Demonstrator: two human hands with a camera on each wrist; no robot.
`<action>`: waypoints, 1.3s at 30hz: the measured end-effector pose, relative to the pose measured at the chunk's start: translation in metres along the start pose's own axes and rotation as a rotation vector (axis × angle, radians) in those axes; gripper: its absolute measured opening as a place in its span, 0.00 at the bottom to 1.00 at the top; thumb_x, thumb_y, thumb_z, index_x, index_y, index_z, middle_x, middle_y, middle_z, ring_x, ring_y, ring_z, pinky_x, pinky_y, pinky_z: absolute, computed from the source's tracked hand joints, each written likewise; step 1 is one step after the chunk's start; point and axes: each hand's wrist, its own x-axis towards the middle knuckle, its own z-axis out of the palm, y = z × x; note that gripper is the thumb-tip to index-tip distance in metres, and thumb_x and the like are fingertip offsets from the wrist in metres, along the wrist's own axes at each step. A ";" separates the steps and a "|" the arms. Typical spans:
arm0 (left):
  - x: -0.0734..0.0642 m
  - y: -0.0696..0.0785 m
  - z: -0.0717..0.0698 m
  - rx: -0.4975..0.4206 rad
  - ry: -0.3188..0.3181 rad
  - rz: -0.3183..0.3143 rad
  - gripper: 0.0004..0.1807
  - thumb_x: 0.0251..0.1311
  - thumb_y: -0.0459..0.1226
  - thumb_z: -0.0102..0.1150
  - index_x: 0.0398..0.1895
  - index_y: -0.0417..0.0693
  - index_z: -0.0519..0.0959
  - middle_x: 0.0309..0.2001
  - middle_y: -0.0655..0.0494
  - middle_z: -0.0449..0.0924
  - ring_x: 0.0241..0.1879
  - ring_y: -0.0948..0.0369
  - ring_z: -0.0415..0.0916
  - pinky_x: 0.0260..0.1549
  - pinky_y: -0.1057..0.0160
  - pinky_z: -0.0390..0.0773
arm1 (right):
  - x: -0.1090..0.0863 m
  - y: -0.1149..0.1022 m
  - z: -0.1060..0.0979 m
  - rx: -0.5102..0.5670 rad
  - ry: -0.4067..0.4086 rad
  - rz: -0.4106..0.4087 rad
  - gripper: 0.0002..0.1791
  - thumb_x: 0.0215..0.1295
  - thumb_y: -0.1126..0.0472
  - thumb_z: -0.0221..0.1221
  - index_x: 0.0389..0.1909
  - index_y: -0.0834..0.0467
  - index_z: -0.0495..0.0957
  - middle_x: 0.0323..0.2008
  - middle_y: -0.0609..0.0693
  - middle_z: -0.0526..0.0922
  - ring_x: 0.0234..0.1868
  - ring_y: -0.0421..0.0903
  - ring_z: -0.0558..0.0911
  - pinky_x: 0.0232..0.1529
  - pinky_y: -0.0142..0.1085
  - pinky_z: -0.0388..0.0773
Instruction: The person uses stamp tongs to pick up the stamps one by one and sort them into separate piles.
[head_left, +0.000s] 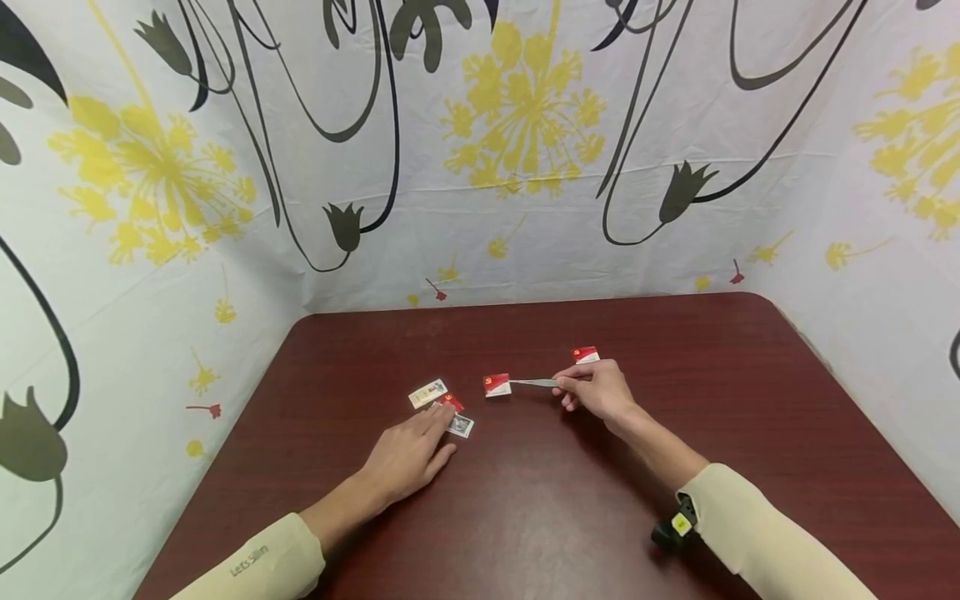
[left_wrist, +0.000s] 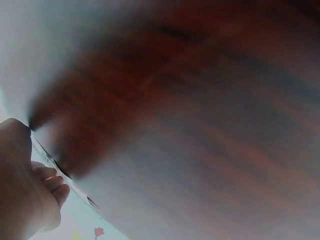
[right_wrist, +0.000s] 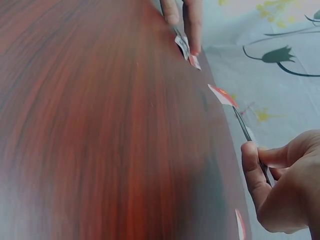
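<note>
My right hand (head_left: 600, 390) pinches a pair of metal tweezers (head_left: 534, 382) between thumb and fingers. The tweezers' tips meet the right edge of a red-and-white stamp (head_left: 497, 385); in the right wrist view this stamp (right_wrist: 223, 96) looks tilted at the tips. My left hand (head_left: 408, 450) lies with its fingers extended on a small group of stamps. Around its fingertips show a cream stamp (head_left: 427, 393), a red stamp (head_left: 451, 401) and a grey-framed stamp (head_left: 461, 426); the fingers partly cover the group.
Another red-and-white stamp (head_left: 586, 355) lies on the dark red wooden table (head_left: 525, 517), just beyond my right hand. A patterned white cloth (head_left: 465, 242) hangs behind the table's far edge. A black device with a yellow tag (head_left: 681, 524) sits at the right cuff.
</note>
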 end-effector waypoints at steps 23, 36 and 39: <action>0.002 -0.002 0.002 -0.010 0.040 0.010 0.31 0.72 0.47 0.65 0.72 0.41 0.76 0.66 0.43 0.81 0.65 0.49 0.80 0.55 0.46 0.83 | -0.022 0.010 -0.102 -0.160 0.012 0.013 0.15 0.78 0.68 0.60 0.54 0.77 0.82 0.36 0.62 0.90 0.24 0.43 0.83 0.33 0.40 0.86; 0.002 0.000 0.000 -0.027 0.015 -0.003 0.31 0.74 0.48 0.64 0.73 0.42 0.75 0.68 0.42 0.80 0.66 0.49 0.79 0.56 0.46 0.82 | -0.021 0.012 -0.125 -0.183 0.029 0.009 0.16 0.77 0.68 0.61 0.55 0.79 0.81 0.34 0.60 0.90 0.24 0.42 0.84 0.33 0.40 0.87; 0.003 0.000 0.001 -0.022 0.022 0.001 0.32 0.72 0.48 0.65 0.73 0.41 0.76 0.67 0.43 0.80 0.66 0.49 0.79 0.55 0.46 0.83 | -0.018 0.012 -0.130 -0.196 0.038 0.009 0.17 0.78 0.68 0.61 0.55 0.79 0.81 0.35 0.60 0.90 0.24 0.42 0.84 0.34 0.40 0.87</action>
